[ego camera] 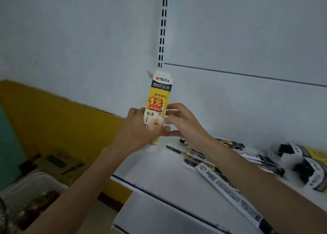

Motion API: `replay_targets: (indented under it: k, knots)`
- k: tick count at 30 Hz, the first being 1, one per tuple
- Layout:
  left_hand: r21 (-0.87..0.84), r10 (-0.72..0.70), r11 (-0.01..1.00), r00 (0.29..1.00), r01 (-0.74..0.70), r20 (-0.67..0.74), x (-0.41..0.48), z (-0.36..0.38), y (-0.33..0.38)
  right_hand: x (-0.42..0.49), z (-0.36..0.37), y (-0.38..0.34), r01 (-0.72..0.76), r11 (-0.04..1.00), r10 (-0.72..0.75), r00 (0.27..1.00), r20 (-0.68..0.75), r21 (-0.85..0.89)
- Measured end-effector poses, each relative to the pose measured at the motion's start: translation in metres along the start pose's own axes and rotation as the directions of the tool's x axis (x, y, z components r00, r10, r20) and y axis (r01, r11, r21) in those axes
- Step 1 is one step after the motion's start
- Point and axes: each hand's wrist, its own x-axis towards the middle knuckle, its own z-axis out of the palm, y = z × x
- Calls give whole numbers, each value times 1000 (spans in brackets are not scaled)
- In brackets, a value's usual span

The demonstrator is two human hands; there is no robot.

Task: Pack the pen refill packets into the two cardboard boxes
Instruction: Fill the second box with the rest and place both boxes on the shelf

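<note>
Cardboard box (159,95) is being held upright above the shelf (159,171): the left hand (139,132) is wrapping its lower half, the right hand (185,125) is pinching its right edge.

A cardboard box (158,99) is standing upright between the left hand (139,133) and the right hand (184,125), both holding it above the shelf's (159,166) left end, before the slotted rail (162,26). Refill packets (228,189) are lying on the shelf to the right, passing under the right forearm, with a second box (307,170) lying farther right. A tub (33,186) is sitting below the shelf, to its left
</note>
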Motion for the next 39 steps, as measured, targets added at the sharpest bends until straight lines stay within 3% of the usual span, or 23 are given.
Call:
replay_targets:
  k: [4,7,9,12,14,16,18,22,24,26,29,31,35,39]
  knots:
    - [-81,37,996,999,-34,30,9,1,-2,-4,-6,4,11,996,-21,994,-105,-92]
    - [-221,28,975,998,-13,65,7,2,0,-16,-26,-2,6,951,-22,999,-47,-308]
    - [-323,-10,946,999,26,51,5,5,-2,-32,-48,-10,-31,848,42,999,8,-529]
    - [-417,-21,909,1000,21,6,5,12,0,-63,-77,-14,-151,606,269,963,22,-781]
    - [-483,-44,875,999,34,-10,5,18,5,-81,-81,-10,-230,433,451,893,-12,-872]
    - [-520,-48,853,999,40,-2,6,26,9,-93,-79,-2,-250,346,523,851,-35,-904]
    - [-550,-46,834,999,54,27,5,33,13,-97,-79,4,-230,358,479,877,-34,-905]
    - [-582,-55,811,998,62,30,3,39,20,-93,-90,0,-200,548,233,969,-81,-812]
    - [-582,-60,812,998,56,13,1,40,21,-87,-96,-4,-191,607,144,981,-130,-772]
    - [-592,-69,804,998,53,-5,-3,40,22,-84,-103,-3,-219,564,181,974,-139,-796]
    - [-620,-84,784,995,38,-45,-12,40,20,-82,-111,11,-250,390,308,942,-130,-886]
    - [-661,-91,750,993,21,-73,-19,41,17,-80,-113,19,-206,335,266,957,-118,-919]
    - [-694,-48,720,996,-16,-73,-30,44,15,-76,-114,14,-151,417,161,983,-90,-896]
    - [-675,-11,737,996,-48,-83,-32,47,12,-75,-118,18,-115,436,118,991,-70,-893]
